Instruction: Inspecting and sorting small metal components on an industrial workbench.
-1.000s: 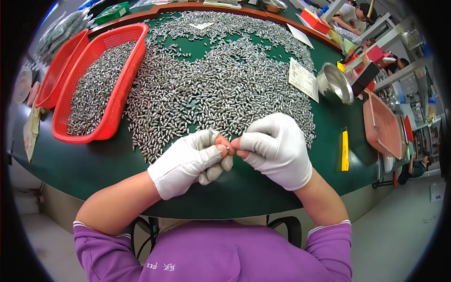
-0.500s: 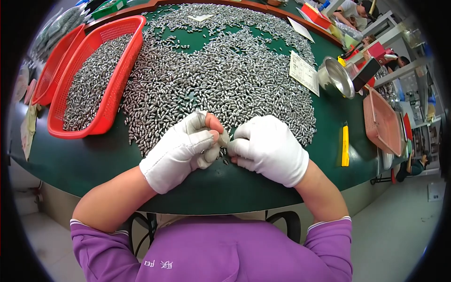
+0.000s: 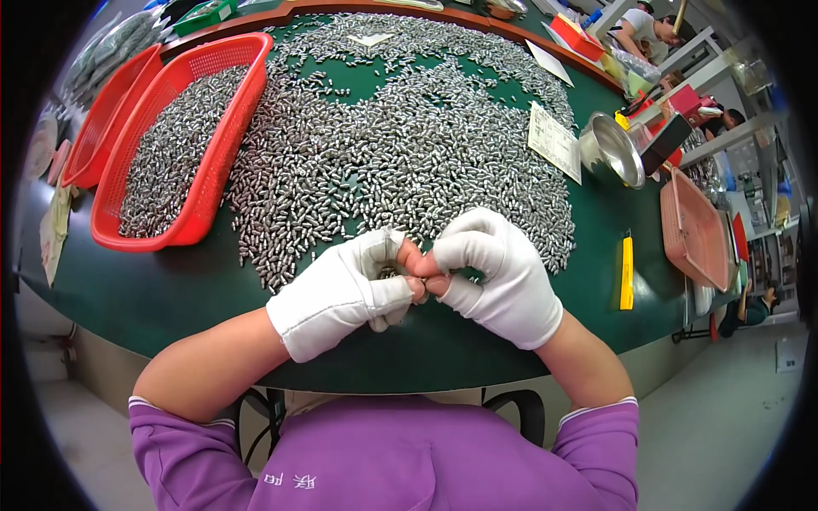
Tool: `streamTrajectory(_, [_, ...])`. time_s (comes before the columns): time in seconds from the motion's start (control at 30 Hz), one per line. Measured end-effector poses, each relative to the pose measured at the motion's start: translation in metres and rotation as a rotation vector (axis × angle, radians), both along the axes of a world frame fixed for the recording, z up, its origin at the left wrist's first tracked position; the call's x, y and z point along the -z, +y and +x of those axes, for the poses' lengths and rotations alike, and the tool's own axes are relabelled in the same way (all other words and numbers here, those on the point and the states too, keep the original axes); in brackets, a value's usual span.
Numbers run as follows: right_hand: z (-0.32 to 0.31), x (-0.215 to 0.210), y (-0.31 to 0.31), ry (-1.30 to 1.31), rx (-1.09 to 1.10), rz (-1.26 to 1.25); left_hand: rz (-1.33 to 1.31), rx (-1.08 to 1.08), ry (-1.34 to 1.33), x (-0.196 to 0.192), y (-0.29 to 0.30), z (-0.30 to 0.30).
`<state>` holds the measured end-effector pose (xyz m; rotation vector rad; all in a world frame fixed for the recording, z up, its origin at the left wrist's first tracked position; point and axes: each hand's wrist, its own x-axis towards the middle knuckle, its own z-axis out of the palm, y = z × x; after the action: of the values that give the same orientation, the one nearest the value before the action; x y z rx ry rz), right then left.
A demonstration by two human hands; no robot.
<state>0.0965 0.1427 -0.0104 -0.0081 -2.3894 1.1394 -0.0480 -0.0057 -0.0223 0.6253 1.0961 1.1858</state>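
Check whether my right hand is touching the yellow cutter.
Apart: the head view plainly shows green tabletop between the right hand and the yellow cutter.

Two white characters (image 3: 290, 481) stood upside down on the left chest of the purple shirt (image 3: 409, 460). Toward the right edge of the table (image 3: 477, 362) lay a sheet (image 3: 554, 143), its print too small to read.

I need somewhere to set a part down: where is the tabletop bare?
The green tabletop is bare between the metal parts and yellow tool, and on the near side of the red basket, left hand and right hand. The middle is crowded with parts, apart from patches farther back.
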Motion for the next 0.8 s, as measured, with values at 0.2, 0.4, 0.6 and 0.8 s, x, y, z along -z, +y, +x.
streamTrajectory(0.2, [0.001, -0.009, 0.007, 0.069, 0.002, 0.226, 0.029, -0.033, -0.081, 0.002, -0.001, -0.001])
streamTrajectory(0.4, [-0.006, -0.008, 0.009, 0.156, -0.055, 0.272, 0.021, -0.080, -0.090, 0.003, 0.001, 0.002])
streamTrajectory(0.6, [-0.005, -0.002, 0.014, 0.025, -0.151, 0.448, 0.100, -0.142, -0.170, 0.003, 0.000, -0.004])
streamTrajectory(0.8, [-0.004, 0.004, 0.005, -0.141, -0.229, 0.685, 0.162, -0.231, -0.255, 0.008, -0.001, -0.003])
